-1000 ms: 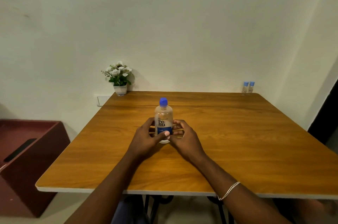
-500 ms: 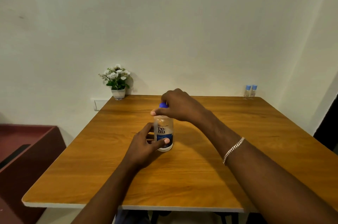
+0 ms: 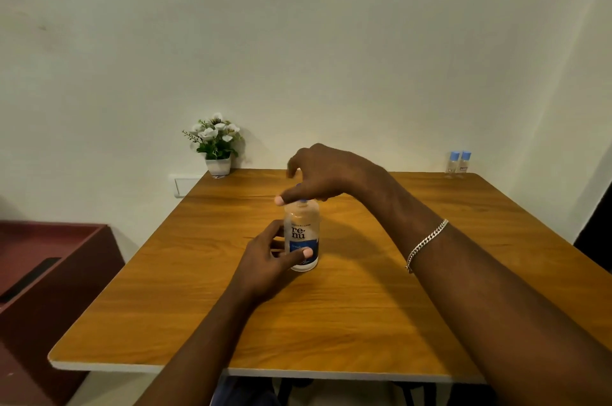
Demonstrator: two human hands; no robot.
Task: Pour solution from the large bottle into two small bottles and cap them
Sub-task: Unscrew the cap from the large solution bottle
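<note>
Head view: left hand (image 3: 265, 260) grips the clear cylindrical large bottle (image 3: 302, 223); right hand (image 3: 326, 174) pinches its blue cap (image 3: 302, 203).

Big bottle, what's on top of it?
The right hand covers the top of the big bottle, fingers curled round the blue cap. Only a sliver of cap shows; whether it is loosened is hidden.

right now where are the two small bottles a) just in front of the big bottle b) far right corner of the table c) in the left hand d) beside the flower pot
b: the small bottles stand together at the table's far right corner; the left hand holds the big bottle, the right hand grips its cap.
</note>
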